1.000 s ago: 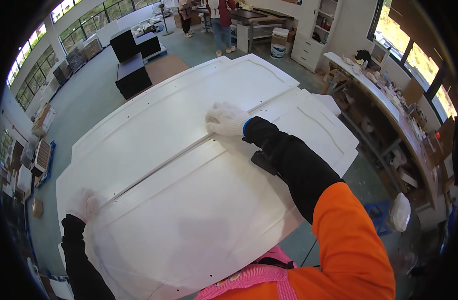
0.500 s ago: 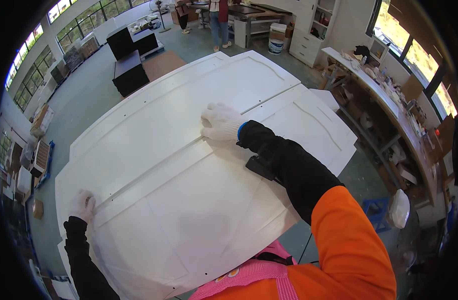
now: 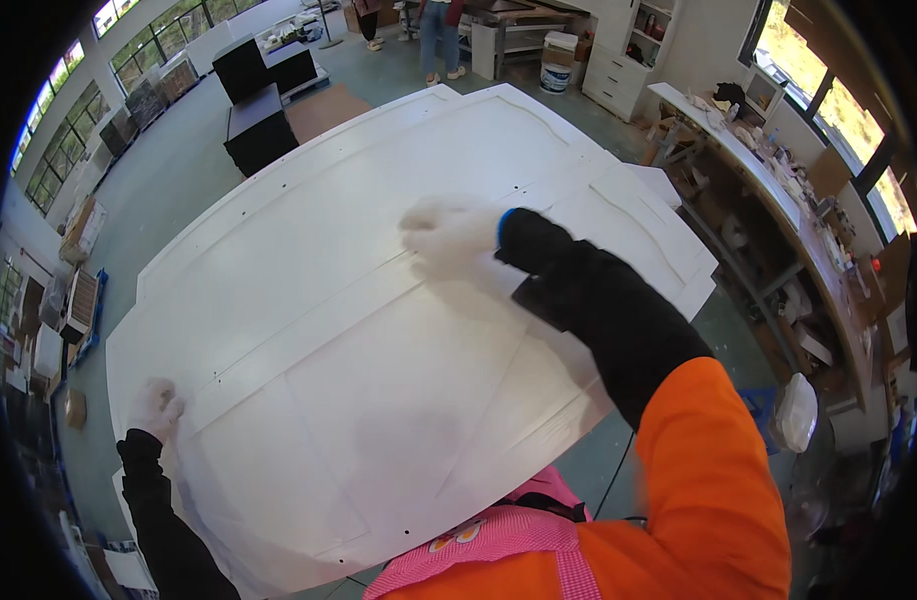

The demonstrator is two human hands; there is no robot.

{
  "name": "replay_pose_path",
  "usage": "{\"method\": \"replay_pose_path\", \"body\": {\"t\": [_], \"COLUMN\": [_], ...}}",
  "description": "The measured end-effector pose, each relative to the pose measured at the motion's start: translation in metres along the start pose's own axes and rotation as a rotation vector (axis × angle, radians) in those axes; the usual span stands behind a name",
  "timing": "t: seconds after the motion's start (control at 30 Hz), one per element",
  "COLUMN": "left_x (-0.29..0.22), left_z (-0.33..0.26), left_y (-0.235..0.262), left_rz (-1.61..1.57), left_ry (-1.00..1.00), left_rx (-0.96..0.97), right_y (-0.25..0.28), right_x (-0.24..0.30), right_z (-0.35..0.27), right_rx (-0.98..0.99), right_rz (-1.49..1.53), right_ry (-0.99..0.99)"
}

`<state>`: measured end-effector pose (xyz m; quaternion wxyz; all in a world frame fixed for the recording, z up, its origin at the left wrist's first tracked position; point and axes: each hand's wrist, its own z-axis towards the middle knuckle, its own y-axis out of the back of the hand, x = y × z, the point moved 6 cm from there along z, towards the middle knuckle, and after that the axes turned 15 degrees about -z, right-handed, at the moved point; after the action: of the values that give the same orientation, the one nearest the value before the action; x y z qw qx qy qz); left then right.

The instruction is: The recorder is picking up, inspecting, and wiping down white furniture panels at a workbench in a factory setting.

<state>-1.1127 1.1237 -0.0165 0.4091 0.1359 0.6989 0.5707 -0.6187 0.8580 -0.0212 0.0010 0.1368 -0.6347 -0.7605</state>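
Observation:
A large white panel assembly lies before me, with a long seam running diagonally across it and small dark holes here and there. My right hand, in a white knit glove with a blue cuff, is over the seam near the middle. Motion smears it, but its fingers look curled; what they hold, if anything, is hidden. At the left end of the seam, my left hand rests on the panel, also in a white glove. Its fingers are bent inward, and nothing can be made out within them.
A cluttered workbench runs along the right wall under the windows. Black boxes stand beyond the panels. Further back are a white bucket, a drawer cabinet and a person's legs. A blue stool stands at the lower right.
The dark gap along the seam looks thinner and fainter now. My right hand and forearm have shifted slightly and are blurred. My left hand has moved a little to the left.

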Motion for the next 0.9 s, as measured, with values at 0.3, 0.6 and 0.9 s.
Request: {"method": "replay_pose_path", "body": {"t": [0.3,0.6,0.9], "left_x": [0.179,0.301,0.346], "left_z": [-0.257,-0.373,-0.342], "left_y": [0.1,0.085,0.056], "left_rz": [0.304,-0.009,0.551], "left_ry": [0.886,0.844,0.768], "left_rx": [-0.389,-0.459,-0.014], "right_y": [0.057,0.023,-0.073], "right_x": [-0.153,-0.155,-0.239], "right_z": [-0.367,-0.323,-0.316], "right_rx": [0.343,0.225,0.342], "right_rz": [0.06,-0.201,0.256], "right_ry": [-1.27,-1.148,-1.015]}}
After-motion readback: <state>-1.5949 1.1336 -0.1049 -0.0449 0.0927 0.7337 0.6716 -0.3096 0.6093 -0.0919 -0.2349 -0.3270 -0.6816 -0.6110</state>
